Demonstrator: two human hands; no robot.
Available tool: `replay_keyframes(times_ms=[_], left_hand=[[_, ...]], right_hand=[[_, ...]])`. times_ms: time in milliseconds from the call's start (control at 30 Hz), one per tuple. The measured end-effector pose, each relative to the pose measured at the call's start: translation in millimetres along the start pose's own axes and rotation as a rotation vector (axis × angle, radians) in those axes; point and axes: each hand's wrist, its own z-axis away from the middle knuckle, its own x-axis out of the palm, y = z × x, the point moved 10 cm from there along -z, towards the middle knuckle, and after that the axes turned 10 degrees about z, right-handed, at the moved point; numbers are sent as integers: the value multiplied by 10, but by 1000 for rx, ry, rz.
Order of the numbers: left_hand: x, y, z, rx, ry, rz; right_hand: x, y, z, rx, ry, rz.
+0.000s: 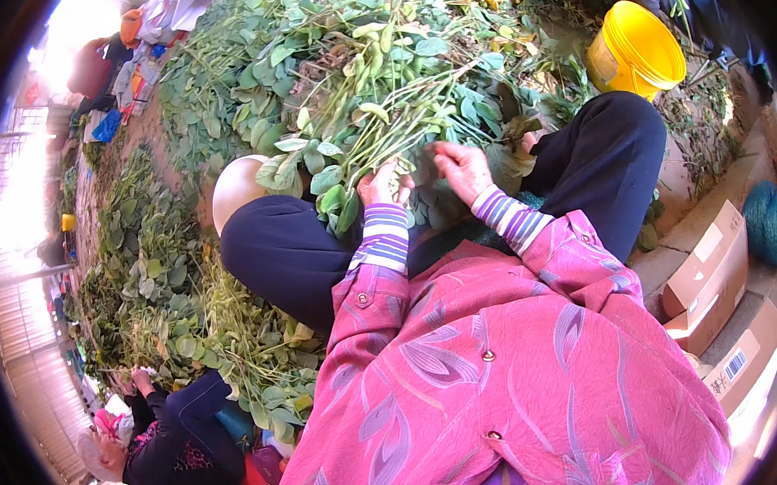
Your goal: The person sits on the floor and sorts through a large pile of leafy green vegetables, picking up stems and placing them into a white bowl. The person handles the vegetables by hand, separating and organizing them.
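My left hand [387,184] is closed around the lower ends of a bundle of green soybean stems [395,126]. The stems fan out away from me, with plump pods [373,58] and leaves on them. Just right of the bundle, my right hand [463,170] has its fingers drawn together near the leaves. A small red spot shows at its fingertips; whether it is a held thing or part of the hand is unclear. Loose leaves [431,198] hang below the hands between my knees.
Heaped soybean plants [238,80] lie ahead and to the left. A yellow bucket [640,51] stands beyond my right knee. Cardboard boxes [707,275] and blue twine spools [770,222] sit at right. Another person [177,429] sits at lower left. A rounded cream object [237,190] touches my left knee.
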Motion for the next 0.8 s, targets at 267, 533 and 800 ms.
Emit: replay_keyframes(times_ms=[267,533,800], left_hand=[[-46,-60,-21,-103,87,95],[18,121,9,-23,23,193],[112,197,3,-59,-60,209]], right_hand=[[-197,108,-231,36,132,350],[-23,-7,-229,79,23,328],[19,-91,-205,59,123,281]])
